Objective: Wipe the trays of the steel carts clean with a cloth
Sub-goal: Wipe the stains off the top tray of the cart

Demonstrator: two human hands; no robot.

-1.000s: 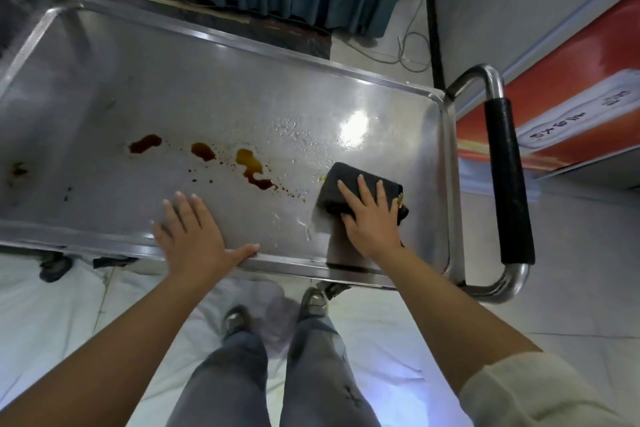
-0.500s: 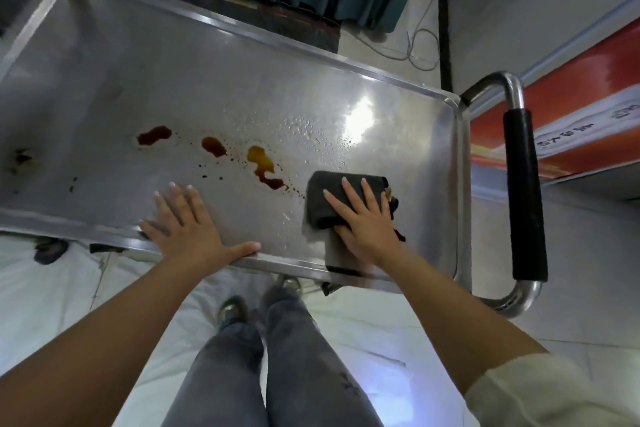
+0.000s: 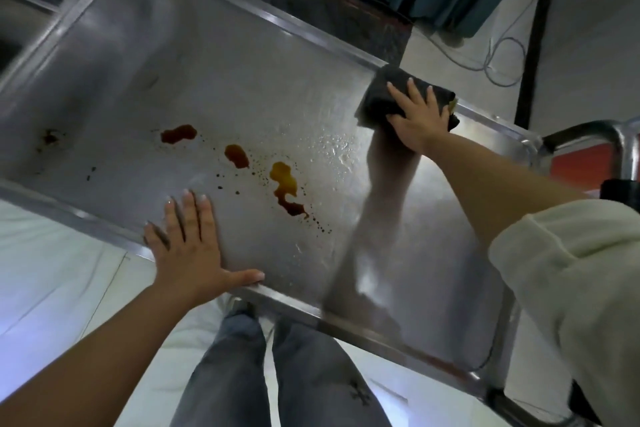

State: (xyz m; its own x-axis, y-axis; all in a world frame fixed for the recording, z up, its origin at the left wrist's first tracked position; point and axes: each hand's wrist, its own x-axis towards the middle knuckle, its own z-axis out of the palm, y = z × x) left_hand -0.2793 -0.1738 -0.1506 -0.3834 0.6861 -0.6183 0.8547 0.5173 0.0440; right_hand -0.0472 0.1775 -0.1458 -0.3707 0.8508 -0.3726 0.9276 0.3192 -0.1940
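Three big brown stains (image 3: pixel 239 156) lay between my hands, untouched. My right hand (image 3: pixel 417 118) pressed one dark cloth (image 3: pixel 384 92) flat-fingered at the one tray's (image 3: pixel 207 55) far rim; my left hand (image 3: pixel 188 250) lay released, bracing the near edge. Best, I judged, to drag firmly toward the stains, keeping that brace.

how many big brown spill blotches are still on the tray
3, plus specks: a dark red-brown blotch leftmost, a brown blotch in the middle, an amber blotch nearest the cloth. A faint smudge sits far left.
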